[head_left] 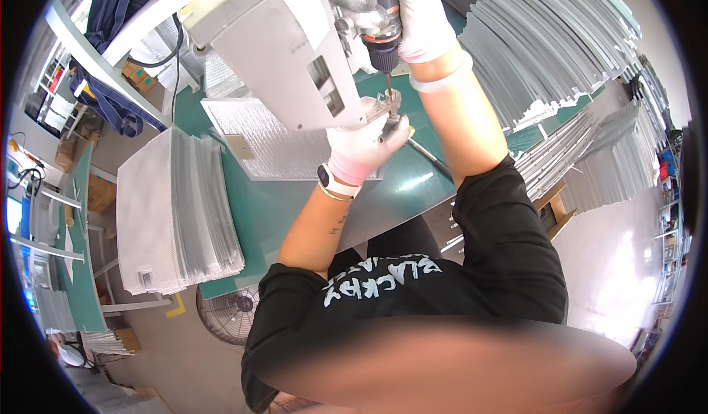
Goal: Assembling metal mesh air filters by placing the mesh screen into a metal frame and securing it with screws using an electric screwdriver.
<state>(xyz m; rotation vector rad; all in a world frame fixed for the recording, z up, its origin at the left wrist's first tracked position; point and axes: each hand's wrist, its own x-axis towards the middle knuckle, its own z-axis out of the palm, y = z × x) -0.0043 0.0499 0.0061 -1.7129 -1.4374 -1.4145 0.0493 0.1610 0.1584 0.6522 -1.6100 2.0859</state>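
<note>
My right hand (422, 16), in a white glove with grey-coated fingers, grips a black and orange power drill (383, 42). The drill's thin bit (389, 82) points down at a small metal-looking piece (391, 105). Pinched around that piece is my left hand (365, 145), also gloved in white, just under the bit. Whether the bit touches the piece I cannot tell. Beside both hands rises a grey box-shaped housing (269, 56) with slots in its side. Under the left hand's side lies a silvery textured panel (276, 145) on the green table (258, 233).
A stack of pale panels (173, 215) stands at the table's left edge. More panel stacks (546, 38) fill the far right, with thin rods (553, 156) nearer. A rod-like tool (431, 156) lies right of my left hand. A floor fan (232, 311) stands below the table.
</note>
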